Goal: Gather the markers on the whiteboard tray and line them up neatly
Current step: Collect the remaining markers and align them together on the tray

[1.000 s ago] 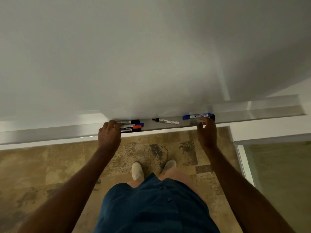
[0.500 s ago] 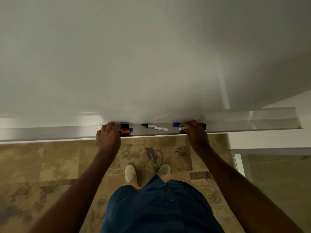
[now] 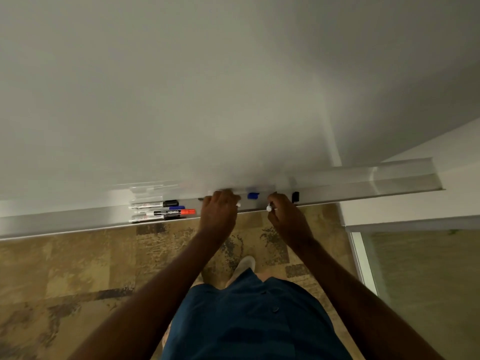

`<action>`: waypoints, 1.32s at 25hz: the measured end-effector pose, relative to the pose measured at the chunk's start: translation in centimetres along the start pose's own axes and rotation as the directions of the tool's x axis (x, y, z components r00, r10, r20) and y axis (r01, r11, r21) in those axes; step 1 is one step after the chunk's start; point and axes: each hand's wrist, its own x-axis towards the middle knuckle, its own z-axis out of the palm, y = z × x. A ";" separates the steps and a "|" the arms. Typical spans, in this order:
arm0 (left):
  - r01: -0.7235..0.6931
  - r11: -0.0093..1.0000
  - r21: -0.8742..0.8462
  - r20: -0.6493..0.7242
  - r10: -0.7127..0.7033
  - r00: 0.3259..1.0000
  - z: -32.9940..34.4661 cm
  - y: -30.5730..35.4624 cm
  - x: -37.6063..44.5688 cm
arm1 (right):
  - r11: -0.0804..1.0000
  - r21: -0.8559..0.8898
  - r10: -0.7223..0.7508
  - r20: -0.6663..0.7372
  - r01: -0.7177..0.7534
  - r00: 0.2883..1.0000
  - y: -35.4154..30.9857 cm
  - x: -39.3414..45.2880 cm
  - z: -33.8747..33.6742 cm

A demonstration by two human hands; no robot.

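Both arms outstretched; left hand (image 3: 219, 210) curled round black-tipped marker (image 3: 201, 199), right hand (image 3: 287, 216) pinching blue-capped marker (image 3: 253, 195) on tray (image 3: 78, 220).

**One head-worn view, aimed forward and down**

The scene is seen from a single wide-angle camera worn on the head, pointed steeply down along the whiteboard (image 3: 181, 87). The tray (image 3: 65, 219) is viewed closely from above, the floor (image 3: 65, 268) below it. No second view is given.

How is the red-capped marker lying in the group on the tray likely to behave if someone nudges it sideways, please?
The red-capped marker looks like a rigid, round plastic barrel, so it would probably roll rather than bend. It lies among neighbouring markers on the tray, which should check any roll. It probably slides lengthwise easily on the smooth tray.
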 end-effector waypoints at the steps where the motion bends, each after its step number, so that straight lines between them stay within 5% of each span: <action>1: -0.052 0.999 0.001 0.031 0.052 0.998 0.5 1.4 1.0 | 0.999 0.035 0.034 -0.022 -0.034 0.999 0.0 -0.4 -0.2; 11: -0.201 0.977 0.077 0.176 0.185 0.967 4.0 4.8 3.3 | 0.840 0.498 0.375 -0.248 -0.214 0.893 0.0 -4.0 -2.6; 17: -0.145 0.982 -0.119 0.106 0.157 0.982 4.3 4.4 4.2 | 0.475 0.831 0.633 -0.094 -0.290 0.768 -0.1 -4.2 -3.1; 22: 0.087 0.865 -0.495 0.124 -0.029 0.992 2.7 3.2 3.6 | 0.388 0.880 0.657 -0.054 -0.276 0.752 -1.1 -4.1 -3.4; 29: 0.158 0.745 -0.648 0.210 -0.025 0.977 -0.4 -0.1 0.8 | 0.302 0.903 0.567 0.088 -0.306 0.819 -4.7 -3.3 -2.5; 31: 0.260 0.582 -0.771 0.263 -0.081 0.961 -1.3 -1.5 -0.4 | 0.276 0.902 0.528 0.146 -0.331 0.837 -5.8 -3.0 -2.2; 33: 0.417 0.157 -0.895 0.385 -0.200 0.901 -2.5 -3.1 -1.7 | 0.328 0.863 0.474 0.201 -0.384 0.857 -6.7 -2.8 -2.2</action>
